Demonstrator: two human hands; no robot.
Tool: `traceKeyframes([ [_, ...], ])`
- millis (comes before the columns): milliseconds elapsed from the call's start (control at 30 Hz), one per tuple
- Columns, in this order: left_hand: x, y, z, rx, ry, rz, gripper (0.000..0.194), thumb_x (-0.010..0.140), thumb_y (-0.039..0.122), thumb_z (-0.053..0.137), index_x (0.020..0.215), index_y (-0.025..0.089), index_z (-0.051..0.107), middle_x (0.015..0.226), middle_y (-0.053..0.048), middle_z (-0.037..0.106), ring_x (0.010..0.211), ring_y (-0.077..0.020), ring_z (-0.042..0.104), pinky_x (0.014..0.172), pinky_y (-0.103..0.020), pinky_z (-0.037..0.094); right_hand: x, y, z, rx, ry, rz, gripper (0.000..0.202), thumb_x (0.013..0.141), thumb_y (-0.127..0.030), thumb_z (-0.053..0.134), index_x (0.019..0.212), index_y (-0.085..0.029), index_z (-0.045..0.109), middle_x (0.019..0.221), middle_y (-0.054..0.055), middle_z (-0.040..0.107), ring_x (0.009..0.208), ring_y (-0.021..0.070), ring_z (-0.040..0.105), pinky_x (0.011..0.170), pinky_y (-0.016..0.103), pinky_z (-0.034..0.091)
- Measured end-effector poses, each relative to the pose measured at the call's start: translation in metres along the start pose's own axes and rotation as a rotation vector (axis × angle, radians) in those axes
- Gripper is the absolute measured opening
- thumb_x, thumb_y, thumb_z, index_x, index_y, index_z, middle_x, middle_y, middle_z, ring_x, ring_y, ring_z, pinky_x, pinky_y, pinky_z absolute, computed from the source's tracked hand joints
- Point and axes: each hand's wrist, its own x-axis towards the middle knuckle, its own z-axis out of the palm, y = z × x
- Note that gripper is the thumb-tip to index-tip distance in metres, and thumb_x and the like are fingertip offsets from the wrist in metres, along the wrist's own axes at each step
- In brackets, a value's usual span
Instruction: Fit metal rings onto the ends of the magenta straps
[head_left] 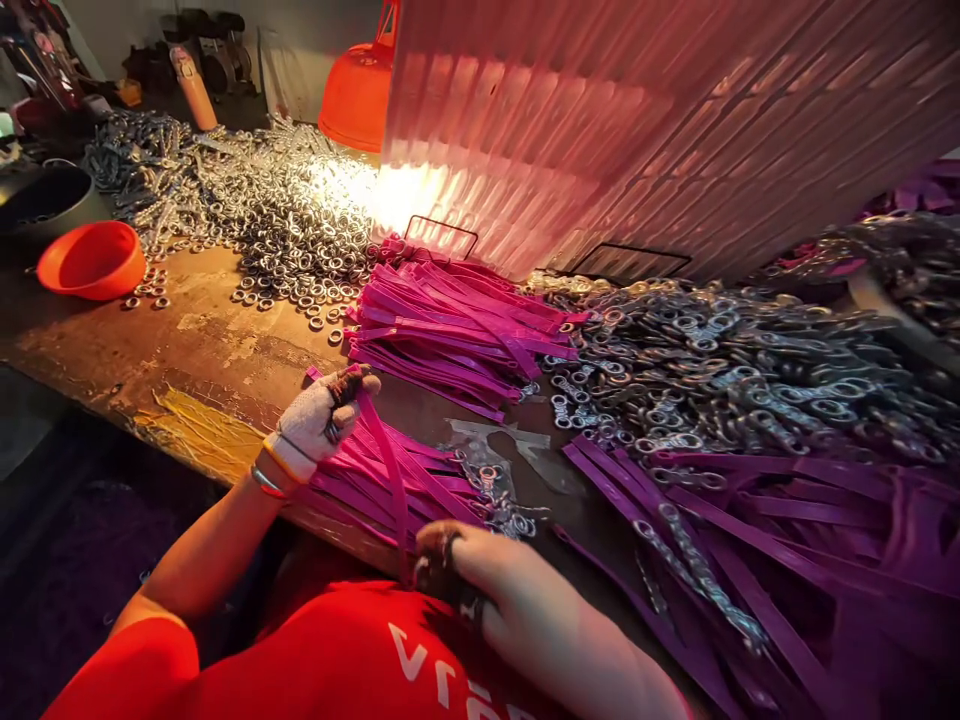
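My left hand (322,420), in a pale glove with dark finger wraps, pinches the upper end of a magenta strap (390,465). From there the strap hangs down in a curve to my right hand (457,570). Dark wraps cover the curled fingers of that hand, which close at the strap's lower part; the exact grip is partly hidden. Beneath both hands lies a bundle of magenta straps (352,490) at the table edge, with metal link fittings (510,510) at its right ends. A larger stack of magenta straps (450,310) lies just beyond.
Metal rings (300,240) are heaped at the back left, near an orange bowl (94,262) and a lit orange lamp (352,100). Metal links (720,350) pile up at the right, above purple straps (810,520). A corrugated translucent panel (600,120) stands behind.
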Motion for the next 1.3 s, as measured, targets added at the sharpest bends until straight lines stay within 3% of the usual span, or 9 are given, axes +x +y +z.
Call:
traceKeyframes([
  [100,-0.020,-0.011,0.005,0.262,-0.152,0.059,0.026,0.087,0.032,0.066,0.106,0.014,0.064,0.078,-0.002,0.065,0.037,0.0000,0.035,0.033,-0.013,0.023,0.022,-0.002,-0.012,-0.050,0.276,-0.065,0.026,0.088,-0.017,0.050,0.104,-0.022,0.070,0.096,0.007,0.073,0.087,0.0187,0.064,0.078,0.027,0.049],
  [200,-0.036,-0.025,0.012,0.427,-0.232,0.072,0.032,0.088,0.046,0.064,0.089,0.014,0.062,0.062,0.004,0.051,0.038,-0.0016,0.033,0.035,-0.015,0.023,0.041,-0.005,-0.022,-0.256,0.441,0.009,0.034,0.084,-0.009,0.048,0.110,-0.020,0.067,0.101,0.008,0.071,0.090,0.0197,0.063,0.078,0.027,0.046],
  [300,-0.044,-0.032,0.018,0.526,-0.236,0.048,0.042,0.087,0.053,0.062,0.071,0.017,0.049,0.052,0.008,0.039,0.038,-0.0029,0.030,0.038,-0.016,0.023,0.049,-0.012,-0.021,-0.504,0.400,0.145,0.031,0.079,-0.005,0.048,0.099,-0.018,0.068,0.092,0.009,0.070,0.081,0.0198,0.061,0.070,0.027,0.040],
  [433,-0.046,-0.030,0.022,0.739,-0.269,0.032,0.043,0.089,0.057,0.056,0.072,0.018,0.049,0.048,0.007,0.039,0.040,-0.0056,0.032,0.040,-0.018,0.023,0.047,-0.020,-0.016,-0.728,0.300,0.236,0.020,0.080,-0.008,0.049,0.083,-0.016,0.067,0.081,0.010,0.067,0.067,0.0188,0.056,0.059,0.031,0.027],
  [667,-0.033,-0.030,0.020,1.381,-0.455,0.428,0.023,0.093,0.026,0.051,0.077,0.014,0.063,0.076,-0.004,0.067,0.067,-0.0147,0.056,0.064,-0.024,0.038,0.038,0.001,-0.005,-0.814,0.245,0.128,0.023,0.081,-0.005,0.049,0.070,-0.016,0.065,0.072,0.010,0.063,0.064,0.0187,0.053,0.058,0.033,0.022],
  [867,-0.025,-0.031,0.019,1.465,-0.639,0.354,0.018,0.089,0.015,0.050,0.088,0.016,0.068,0.081,-0.004,0.071,0.071,-0.0170,0.061,0.067,-0.025,0.042,0.031,0.023,0.006,-0.836,0.375,0.033,0.026,0.083,-0.002,0.045,0.071,-0.016,0.064,0.074,0.011,0.063,0.067,0.0187,0.049,0.061,0.033,0.026],
  [1000,-0.025,-0.039,0.017,1.565,-0.604,0.397,0.024,0.083,0.010,0.053,0.097,0.017,0.071,0.085,-0.007,0.072,0.074,-0.0202,0.063,0.067,-0.027,0.042,0.029,0.025,0.005,-0.746,0.360,0.095,0.024,0.078,-0.004,0.046,0.074,-0.017,0.065,0.075,0.010,0.065,0.070,0.0194,0.052,0.064,0.031,0.033],
  [1133,-0.025,-0.047,0.018,1.287,-0.541,0.324,0.022,0.093,0.026,0.050,0.096,0.016,0.069,0.086,-0.005,0.069,0.076,-0.0181,0.060,0.069,-0.025,0.043,0.028,0.019,-0.003,-0.647,0.370,0.207,0.034,0.075,-0.005,0.046,0.099,-0.014,0.068,0.094,0.012,0.070,0.082,0.0216,0.059,0.073,0.030,0.041],
  [1300,-0.032,-0.057,0.023,1.206,-0.392,0.329,0.031,0.093,0.039,0.054,0.076,0.015,0.064,0.072,-0.001,0.062,0.067,-0.0141,0.051,0.062,-0.023,0.035,0.033,0.007,-0.016,-0.619,0.110,0.423,0.035,0.074,-0.008,0.050,0.104,-0.015,0.064,0.093,0.013,0.072,0.082,0.0242,0.064,0.067,0.031,0.039],
])
